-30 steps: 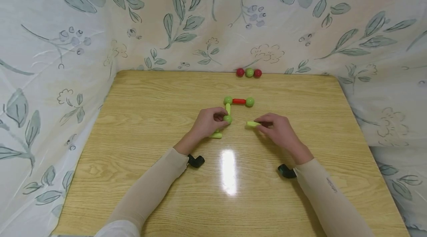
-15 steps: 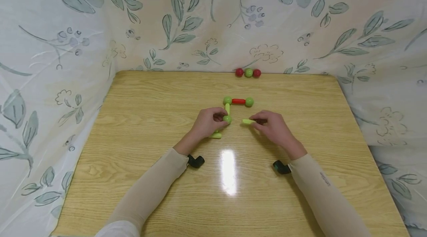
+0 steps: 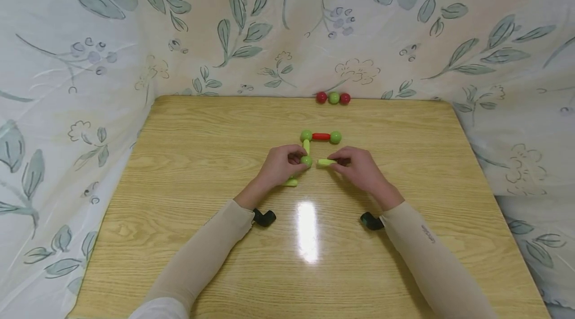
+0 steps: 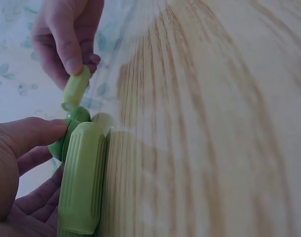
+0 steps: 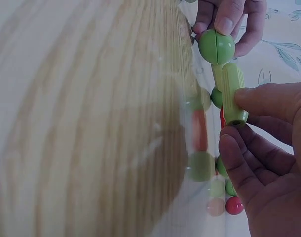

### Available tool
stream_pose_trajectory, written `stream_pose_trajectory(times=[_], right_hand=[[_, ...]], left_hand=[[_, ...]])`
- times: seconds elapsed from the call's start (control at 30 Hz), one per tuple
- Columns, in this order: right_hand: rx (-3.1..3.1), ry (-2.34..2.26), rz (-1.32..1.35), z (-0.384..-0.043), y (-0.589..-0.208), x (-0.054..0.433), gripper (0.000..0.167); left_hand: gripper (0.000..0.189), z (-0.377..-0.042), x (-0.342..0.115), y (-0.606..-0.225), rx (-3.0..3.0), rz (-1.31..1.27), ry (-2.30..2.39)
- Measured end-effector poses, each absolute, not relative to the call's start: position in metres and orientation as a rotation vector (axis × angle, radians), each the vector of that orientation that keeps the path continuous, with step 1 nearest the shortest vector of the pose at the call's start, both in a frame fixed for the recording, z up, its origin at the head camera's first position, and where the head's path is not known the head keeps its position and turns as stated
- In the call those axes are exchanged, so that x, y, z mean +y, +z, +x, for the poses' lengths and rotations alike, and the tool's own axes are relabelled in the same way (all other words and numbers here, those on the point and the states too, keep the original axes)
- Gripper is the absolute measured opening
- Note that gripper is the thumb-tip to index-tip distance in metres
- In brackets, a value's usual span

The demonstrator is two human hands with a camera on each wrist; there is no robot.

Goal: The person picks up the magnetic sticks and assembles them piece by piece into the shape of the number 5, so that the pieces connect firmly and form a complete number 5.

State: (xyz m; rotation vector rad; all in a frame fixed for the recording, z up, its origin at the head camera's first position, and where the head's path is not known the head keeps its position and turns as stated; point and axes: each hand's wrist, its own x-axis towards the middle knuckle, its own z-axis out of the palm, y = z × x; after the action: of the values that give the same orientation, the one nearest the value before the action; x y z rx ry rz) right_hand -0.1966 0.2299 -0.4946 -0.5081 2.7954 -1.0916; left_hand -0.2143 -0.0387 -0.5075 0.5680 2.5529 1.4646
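My left hand [image 3: 279, 165] pinches a green ball [image 3: 306, 161] between thumb and fingers. From that ball a yellow-green rod [image 3: 306, 147] runs back to a second green ball [image 3: 306, 135], and a red rod [image 3: 321, 136] links this to a third green ball [image 3: 335, 137]. Just right of the held ball, my right hand [image 3: 361, 168] pinches a loose yellow-green rod [image 3: 325, 162]; in the head view a small gap separates rod and ball. The right wrist view shows a hole in the near end of this rod [image 5: 233, 94].
Another light green rod [image 3: 291, 182] lies partly hidden under my left hand and looms large in the left wrist view. At the table's [image 3: 202, 119] back edge sit a red ball [image 3: 321, 97], a green ball [image 3: 334, 98] and another red ball [image 3: 345, 99].
My right hand has moved left with the yellow-green rod, bringing it close to the green ball. My left hand keeps its hold on the ball in the same place.
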Motion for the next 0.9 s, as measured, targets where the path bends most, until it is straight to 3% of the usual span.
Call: stream_pose_trajectory(times=[0.9], right_hand=[[2.785,-1.056,-0.561,-0.204,-0.499,0.216,0.02]], left_hand=[[0.024,-0.215,-0.037,-0.508,2.558,0.589,1.427]])
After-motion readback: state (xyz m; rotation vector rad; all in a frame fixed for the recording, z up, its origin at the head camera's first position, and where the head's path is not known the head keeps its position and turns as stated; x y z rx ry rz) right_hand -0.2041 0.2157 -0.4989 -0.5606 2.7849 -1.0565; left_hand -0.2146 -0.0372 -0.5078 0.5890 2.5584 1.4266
